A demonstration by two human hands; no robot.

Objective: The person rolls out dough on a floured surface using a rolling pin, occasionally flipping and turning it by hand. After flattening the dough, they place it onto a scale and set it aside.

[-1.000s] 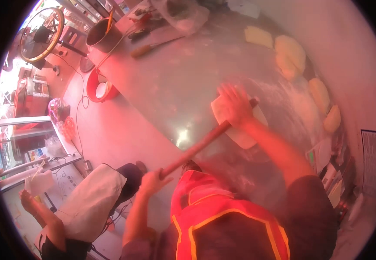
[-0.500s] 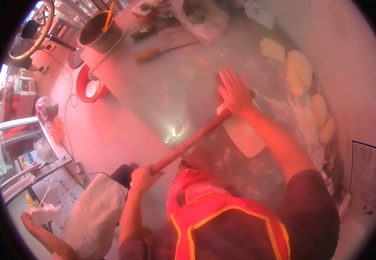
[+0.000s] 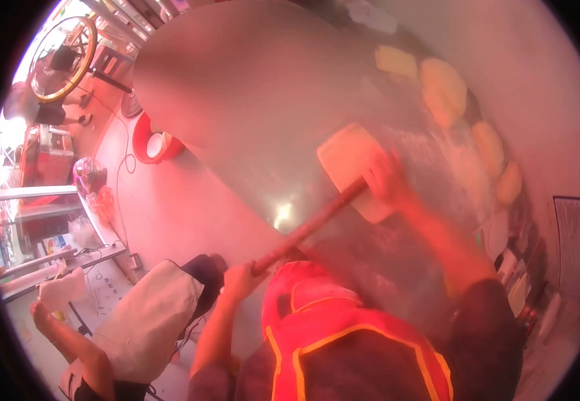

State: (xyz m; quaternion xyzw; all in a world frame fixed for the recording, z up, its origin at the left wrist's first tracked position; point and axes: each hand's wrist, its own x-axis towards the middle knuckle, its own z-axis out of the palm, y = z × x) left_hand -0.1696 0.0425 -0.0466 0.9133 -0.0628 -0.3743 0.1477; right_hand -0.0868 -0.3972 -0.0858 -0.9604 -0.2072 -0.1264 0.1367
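My left hand (image 3: 240, 281) is closed round the near end of a long wooden rolling pin (image 3: 303, 230). At its other end my right hand (image 3: 385, 179), somewhat blurred, has its fingers curled over the pin. Under the pin and right hand lies a flat, pale oblong sheet of dough (image 3: 346, 155) on the floured grey table (image 3: 397, 267). The dough shows on both sides of the pin. Along the table's right side rest several folded dough pieces (image 3: 445, 90).
A large blurred grey shape (image 3: 223, 73) covers the table's far part; I cannot make out what it is. A red basin (image 3: 144, 142) stands on the floor at left. Lower left, another person (image 3: 149, 301) holds something white. A wall (image 3: 530, 100) borders the right.
My right hand has gone from flat, spread fingers to curled ones. More dough shows beyond the pin. The grey shape now hides the pot, brush and bag seen before.
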